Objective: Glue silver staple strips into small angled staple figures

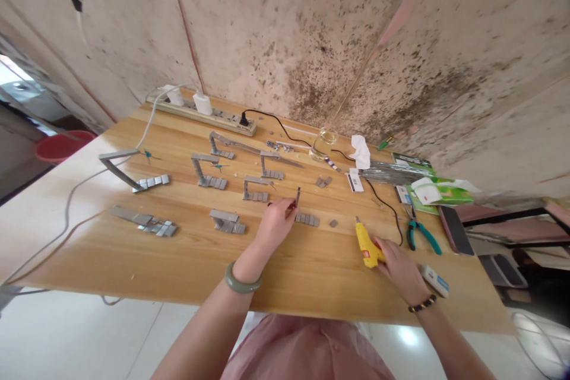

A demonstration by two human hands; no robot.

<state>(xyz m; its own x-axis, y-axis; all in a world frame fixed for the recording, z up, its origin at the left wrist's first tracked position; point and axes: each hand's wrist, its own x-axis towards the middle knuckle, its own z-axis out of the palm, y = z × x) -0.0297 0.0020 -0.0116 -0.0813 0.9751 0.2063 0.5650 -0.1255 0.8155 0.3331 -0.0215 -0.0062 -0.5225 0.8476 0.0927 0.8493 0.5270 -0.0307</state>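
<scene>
My left hand [276, 224], with a green bangle at its wrist, pinches a small upright grey strip [298, 197]. The strip's lower end is hidden by my fingers. It stands at the left end of a flat row of grey tiles [308, 219]. A single loose grey tile [333, 223] lies just right of that row. My right hand [398, 267] is wrapped round the handle of a yellow glue gun [367, 246], whose nozzle points away from me. Left of my left hand stands a small grey bracket-shaped model [227, 221] on a tiled base.
Several similar grey models [209, 171] stand across the left and middle. A power strip [187, 108] runs along the back. At right are a glass of liquid [323, 143], wire bundle [387, 172], pliers [418, 231], phone [456, 230], tissue pack [449, 191] and white box [435, 281].
</scene>
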